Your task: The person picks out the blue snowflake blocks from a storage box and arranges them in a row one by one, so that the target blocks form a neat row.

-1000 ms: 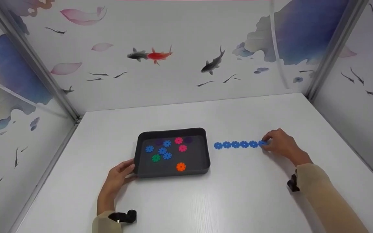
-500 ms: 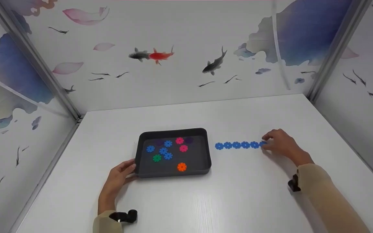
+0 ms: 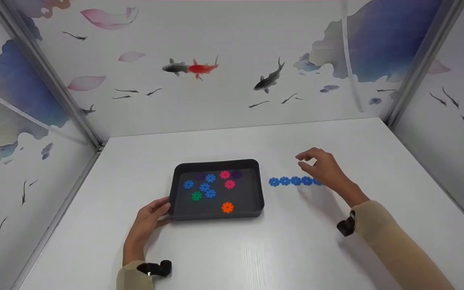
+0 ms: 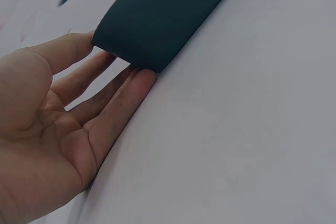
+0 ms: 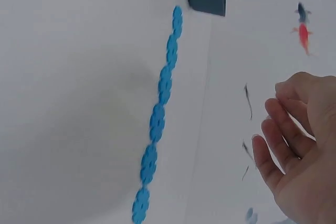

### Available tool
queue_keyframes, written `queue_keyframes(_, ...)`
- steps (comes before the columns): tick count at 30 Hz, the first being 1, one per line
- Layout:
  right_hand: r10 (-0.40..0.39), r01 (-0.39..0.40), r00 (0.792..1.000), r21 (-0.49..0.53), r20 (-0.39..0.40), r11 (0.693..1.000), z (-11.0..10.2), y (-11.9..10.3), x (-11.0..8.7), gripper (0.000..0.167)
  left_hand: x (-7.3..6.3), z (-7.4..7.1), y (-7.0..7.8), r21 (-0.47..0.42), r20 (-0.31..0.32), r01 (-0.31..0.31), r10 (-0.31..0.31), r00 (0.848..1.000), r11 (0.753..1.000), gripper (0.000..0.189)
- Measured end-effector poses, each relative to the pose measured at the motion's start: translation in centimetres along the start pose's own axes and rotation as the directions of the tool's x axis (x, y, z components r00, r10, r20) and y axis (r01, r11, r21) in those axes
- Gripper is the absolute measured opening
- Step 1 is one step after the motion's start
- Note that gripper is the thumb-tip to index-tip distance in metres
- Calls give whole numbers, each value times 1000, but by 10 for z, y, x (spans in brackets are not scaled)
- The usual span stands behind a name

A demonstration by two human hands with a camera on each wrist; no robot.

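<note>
Just right of the dark tray (image 3: 183, 209), on the white table (image 3: 216, 253), lies the blue chain (image 3: 295, 181), flower-shaped discs linked end to end in a nearly straight row; six show from the right wrist, while from the head the far-right end tucks behind the hand. Over that end hangs the right hand (image 3: 324, 167), apart from the chain, thumb and forefinger a narrow gap from each other, the other fingers loosely bent. Across to the tray now, and what a colourful spread: four blue discs (image 3: 204, 187), two pink discs (image 3: 230, 184), a green disc (image 3: 196, 196), an orange disc (image 3: 227, 207) near the front wall, and dark purple discs (image 3: 236, 174) towards the back, hard to make out. At the tray's left side, near the front corner, the left hand (image 3: 145, 221) has a grip, thumb on the rim, fingertips at the bottom edge. Both arms wear tan sleeves (image 3: 397, 237), with a black device (image 3: 345, 226) at each wrist. Behind it all, the back wall (image 3: 224, 104) carries printed fish (image 3: 202, 69) and pink petals (image 3: 87, 83).
</note>
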State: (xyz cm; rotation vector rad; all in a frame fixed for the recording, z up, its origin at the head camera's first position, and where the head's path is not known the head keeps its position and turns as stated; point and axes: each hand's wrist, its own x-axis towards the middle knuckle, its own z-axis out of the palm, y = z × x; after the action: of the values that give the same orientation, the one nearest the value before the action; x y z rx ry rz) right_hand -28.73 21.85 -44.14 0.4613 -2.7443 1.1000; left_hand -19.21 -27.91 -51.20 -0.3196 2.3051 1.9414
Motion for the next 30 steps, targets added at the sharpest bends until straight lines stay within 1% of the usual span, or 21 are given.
queue_keyframes(5,4,-6,1000,62,24,998,16,-29,3,25,0,0,-1,0,-2,-5,5,1000,1000,52)
queue_keyframes(10,0,-6,998,99,55,995,32,-51,6,28,1,0,-1,-19,-7,-5,5,1000,1000,49)
queue_keyframes(18,-15,-2,994,157,110,988,61,-76,6,31,2,2,1,-18,-8,-3,3,1000,1000,48)
queue_keyframes(23,-27,6,992,170,122,985,79,-92,9,32,1,1,1,-14,-4,-6,6,1000,1000,50)
queue_keyframes(26,-25,2,990,168,136,986,89,-102,11,33,1,1,0,-11,1,-3,3,1000,1000,50)
queue_keyframes(30,-4,-27,985,182,170,983,103,-113,12,33,1,1,1,-13,-4,0,0,1000,1000,49)
